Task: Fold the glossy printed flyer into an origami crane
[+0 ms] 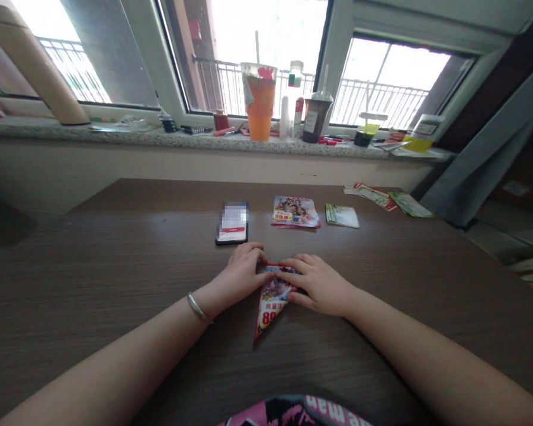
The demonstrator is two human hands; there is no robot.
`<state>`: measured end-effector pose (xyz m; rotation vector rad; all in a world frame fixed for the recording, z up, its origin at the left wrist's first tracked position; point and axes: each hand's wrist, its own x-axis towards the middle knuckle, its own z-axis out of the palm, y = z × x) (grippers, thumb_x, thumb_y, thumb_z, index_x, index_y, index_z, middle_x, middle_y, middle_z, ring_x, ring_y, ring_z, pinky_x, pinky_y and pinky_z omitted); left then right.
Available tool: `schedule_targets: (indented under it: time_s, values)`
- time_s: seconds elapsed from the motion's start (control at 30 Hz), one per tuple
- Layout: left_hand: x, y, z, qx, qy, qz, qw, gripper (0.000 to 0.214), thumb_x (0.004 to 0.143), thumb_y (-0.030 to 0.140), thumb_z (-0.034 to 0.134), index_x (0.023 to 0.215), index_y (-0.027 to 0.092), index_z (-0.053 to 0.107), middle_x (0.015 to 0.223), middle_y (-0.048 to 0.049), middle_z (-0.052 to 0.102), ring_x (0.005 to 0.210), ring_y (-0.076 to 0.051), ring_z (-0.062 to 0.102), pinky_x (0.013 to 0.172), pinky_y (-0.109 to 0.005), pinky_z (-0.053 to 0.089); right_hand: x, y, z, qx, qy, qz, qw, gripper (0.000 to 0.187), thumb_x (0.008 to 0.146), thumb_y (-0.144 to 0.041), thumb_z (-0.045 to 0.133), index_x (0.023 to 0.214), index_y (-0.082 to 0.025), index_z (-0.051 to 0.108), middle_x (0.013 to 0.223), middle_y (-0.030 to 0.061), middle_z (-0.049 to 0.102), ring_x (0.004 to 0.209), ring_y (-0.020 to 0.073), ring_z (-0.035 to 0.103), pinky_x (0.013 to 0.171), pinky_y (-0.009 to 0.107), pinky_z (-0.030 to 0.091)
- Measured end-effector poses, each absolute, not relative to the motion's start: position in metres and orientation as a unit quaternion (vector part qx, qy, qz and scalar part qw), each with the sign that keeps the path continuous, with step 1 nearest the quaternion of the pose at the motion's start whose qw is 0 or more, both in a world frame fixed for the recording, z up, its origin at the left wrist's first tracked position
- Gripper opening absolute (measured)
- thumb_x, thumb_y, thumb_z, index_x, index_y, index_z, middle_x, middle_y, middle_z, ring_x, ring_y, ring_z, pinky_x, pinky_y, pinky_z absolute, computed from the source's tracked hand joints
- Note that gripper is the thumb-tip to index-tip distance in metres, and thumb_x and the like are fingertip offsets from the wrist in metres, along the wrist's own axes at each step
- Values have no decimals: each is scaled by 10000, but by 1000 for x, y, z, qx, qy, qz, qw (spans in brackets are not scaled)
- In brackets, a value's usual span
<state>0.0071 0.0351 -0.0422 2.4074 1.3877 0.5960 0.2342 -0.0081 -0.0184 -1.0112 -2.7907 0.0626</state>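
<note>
A colourful printed flyer (270,307), folded into a narrow triangle with its tip toward me, lies on the dark wooden table (115,284). My left hand (242,273), with a silver bangle on its wrist, has its fingers curled and pressed on the flyer's top left edge. Beside it, my right hand (317,283) lies over the top right part, fingertips pinching the fold. The two hands meet at the flyer's upper edge.
Beyond the hands lie a phone (233,222), a stack of similar flyers (295,212), a green leaflet (342,215) and more leaflets (384,197) at the far right. The windowsill (115,137) holds an orange drink cup (260,100), a dark cup (316,116), bottles and small items.
</note>
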Motion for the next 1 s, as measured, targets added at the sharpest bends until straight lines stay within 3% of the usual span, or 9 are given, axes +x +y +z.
schedule_targets:
  time_s: [0.23, 0.3, 0.43, 0.77, 1.0]
  values:
    - [8, 37, -39, 858, 434, 226, 157, 44, 775, 224, 645, 763, 187, 624, 1097, -77, 628, 1091, -248, 549, 988, -430, 428, 235, -7, -20, -339, -935, 36, 98, 511, 938, -482, 453, 1402, -268, 454, 1383, 101, 504, 1205, 282, 439, 992, 474, 378]
    - [8, 36, -39, 862, 427, 226, 155, 47, 783, 232, 636, 786, 186, 626, 1066, -74, 631, 1068, -242, 553, 972, -414, 435, 235, -7, -20, -341, -934, 35, 97, 510, 938, -482, 450, 1401, -268, 455, 1386, 101, 501, 1204, 283, 440, 995, 476, 376]
    - [7, 33, -38, 858, 450, 222, 107, 253, 790, 318, 640, 998, 179, 603, 1088, -87, 599, 1060, -263, 529, 955, -430, 427, 235, -7, -20, -344, -934, 30, 90, 517, 941, -483, 437, 1411, -266, 441, 1395, 95, 492, 1196, 284, 443, 1000, 468, 376]
    - [5, 35, -46, 833, 507, 190, 109, 318, 769, 479, 653, 911, 195, 649, 1229, -100, 538, 1176, -307, 478, 1049, -530, 337, 235, -7, -21, -343, -934, 29, 91, 509, 935, -485, 450, 1393, -263, 463, 1390, 101, 497, 1202, 287, 441, 997, 479, 373]
    - [6, 41, -47, 824, 516, 203, 116, 212, 741, 405, 682, 808, 203, 678, 1227, -88, 573, 1147, -304, 515, 1024, -521, 383, 234, -8, -20, -342, -936, 24, 83, 513, 940, -489, 434, 1401, -264, 455, 1421, 83, 472, 1208, 296, 432, 1008, 476, 369]
